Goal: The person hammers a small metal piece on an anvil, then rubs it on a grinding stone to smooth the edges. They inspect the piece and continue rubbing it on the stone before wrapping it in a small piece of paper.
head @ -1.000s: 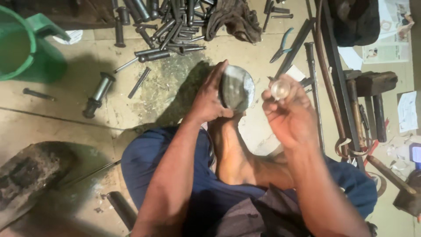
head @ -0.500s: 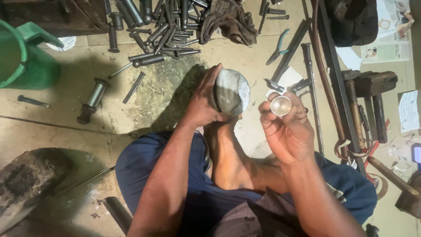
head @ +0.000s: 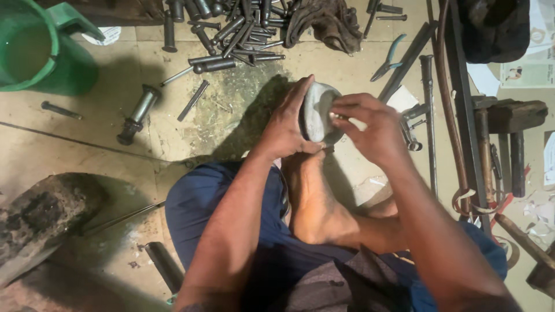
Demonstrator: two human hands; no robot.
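Note:
My left hand [head: 287,124] grips a round grey metal part [head: 318,110] from the left side, holding it just above my bare foot [head: 315,202]. My right hand [head: 370,127] is curled over the right face of that part, fingertips pressed against it. The small round metal ring that the right hand held earlier is hidden under its fingers. I sit on the floor with my legs folded beneath both hands.
A pile of dark steel bolts and pins [head: 231,23] lies ahead, with a brown rag [head: 324,20] beside it. A green bucket [head: 34,49] stands at top left. Pliers [head: 388,58], long bars [head: 428,110] and hammers [head: 503,144] lie to the right. A loose shaft [head: 137,112] lies left.
My right hand, which held a small ring up and apart from the grey part, has moved left and now presses onto it. The left hand keeps its grip.

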